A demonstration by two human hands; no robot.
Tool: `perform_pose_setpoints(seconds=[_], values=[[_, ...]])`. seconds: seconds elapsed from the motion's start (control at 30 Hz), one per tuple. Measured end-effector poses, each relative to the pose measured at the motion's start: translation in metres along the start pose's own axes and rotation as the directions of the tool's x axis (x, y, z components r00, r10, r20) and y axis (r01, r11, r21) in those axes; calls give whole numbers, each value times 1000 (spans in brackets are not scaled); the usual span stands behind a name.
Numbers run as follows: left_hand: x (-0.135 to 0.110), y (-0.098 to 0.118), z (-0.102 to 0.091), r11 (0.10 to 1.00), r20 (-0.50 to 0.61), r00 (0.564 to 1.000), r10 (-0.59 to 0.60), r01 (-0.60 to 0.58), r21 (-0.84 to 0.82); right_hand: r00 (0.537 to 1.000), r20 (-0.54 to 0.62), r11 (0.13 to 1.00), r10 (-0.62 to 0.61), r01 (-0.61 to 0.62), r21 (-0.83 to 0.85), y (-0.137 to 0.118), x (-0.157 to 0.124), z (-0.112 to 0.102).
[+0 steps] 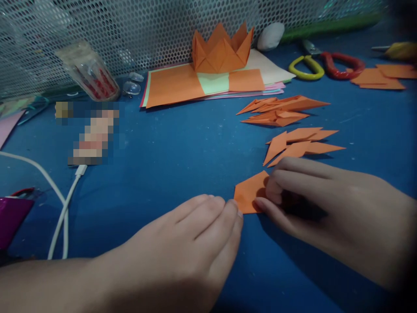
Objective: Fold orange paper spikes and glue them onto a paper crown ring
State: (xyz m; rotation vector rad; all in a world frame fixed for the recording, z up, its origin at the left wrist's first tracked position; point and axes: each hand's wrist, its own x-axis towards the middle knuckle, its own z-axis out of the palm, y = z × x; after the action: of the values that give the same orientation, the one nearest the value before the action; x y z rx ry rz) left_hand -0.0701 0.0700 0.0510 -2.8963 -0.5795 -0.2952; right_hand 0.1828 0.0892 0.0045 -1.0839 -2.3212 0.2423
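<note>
1. Handling orange paper (248, 194) between 2 hands, at the blue table (163, 161).
2. Touching its left edge with left hand (202, 234), fingers close together; cannot tell whether gripping.
3. Meeting its right side with thumb and bent fingers of right hand (342, 202); cannot tell pinching from pressing.
4. Showing folded pieces (295, 149) in 2 groups just beyond.
5. Showing orange crown (221, 56) upright on paper sheets (172, 89), farther back.

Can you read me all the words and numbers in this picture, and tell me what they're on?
There are none I can read.
Thing on the white cable: blurred into squares, nothing readable.
Clear container: too blurred to tell.
Orange paper at the left hand and right hand: no writing shows.
</note>
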Motion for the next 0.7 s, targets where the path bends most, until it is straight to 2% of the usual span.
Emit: perform_pose_setpoints(seconds=[0.3,0.5,0.6,0.7], values=[[-2,-2,-1,999,12,1000,-9,10,-42,1000,-2,1000,5,-5,-29,0,-2,-2],[-7,-1,6,995,82,996,-33,40,-91,999,40,998,20,-18,-54,-2,-3,-8],[-7,-1,6,994,74,996,-44,51,-97,998,68,996,4,2,-89,-1,-3,-11],[-7,-2,4,995,89,996,-30,38,-93,999,46,996,-20,24,-86,2,-3,-11]])
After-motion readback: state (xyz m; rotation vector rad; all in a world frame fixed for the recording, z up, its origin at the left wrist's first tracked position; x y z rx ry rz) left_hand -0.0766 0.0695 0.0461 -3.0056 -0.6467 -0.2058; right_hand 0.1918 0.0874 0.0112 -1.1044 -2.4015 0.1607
